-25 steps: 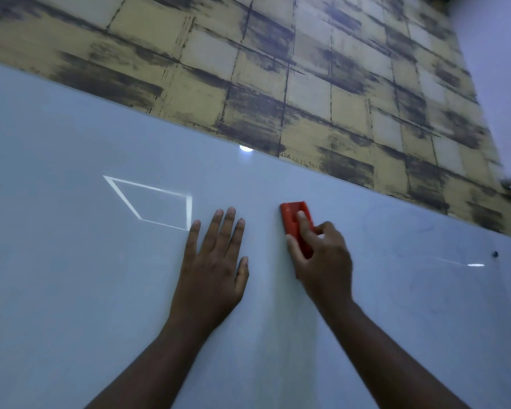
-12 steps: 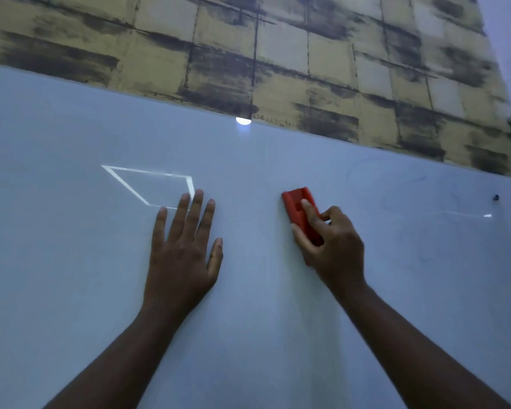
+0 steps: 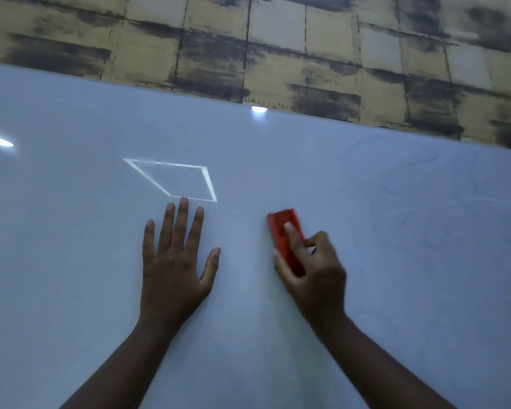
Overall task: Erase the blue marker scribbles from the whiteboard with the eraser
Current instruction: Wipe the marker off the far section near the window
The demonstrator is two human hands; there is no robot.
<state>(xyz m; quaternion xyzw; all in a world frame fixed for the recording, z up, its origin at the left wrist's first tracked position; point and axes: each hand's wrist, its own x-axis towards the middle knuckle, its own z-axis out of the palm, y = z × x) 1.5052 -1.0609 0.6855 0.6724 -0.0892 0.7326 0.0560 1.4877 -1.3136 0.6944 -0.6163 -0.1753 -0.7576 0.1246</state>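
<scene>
Since the earlier frame, both hands sit lower. Right hand (image 3: 313, 270) grips eraser (image 3: 283, 231) on whiteboard (image 3: 71, 261); left hand (image 3: 174, 261), at its 9 o'clock, lies flat, fingers straight.

Your right hand (image 3: 313, 270) grips red eraser (image 3: 285, 231) against whiteboard (image 3: 71, 261); your left hand (image 3: 174, 261) lies flat beside it; faint blue scribbles (image 3: 410, 208) at right.

The scene is dimly lit and bluish. Glare is reflected on the whiteboard (image 3: 71, 261) — a bright rhomboid outline (image 3: 171, 180) and two spots. Motion blur is seen on the right hand (image 3: 313, 270) — edges are softened.
</scene>
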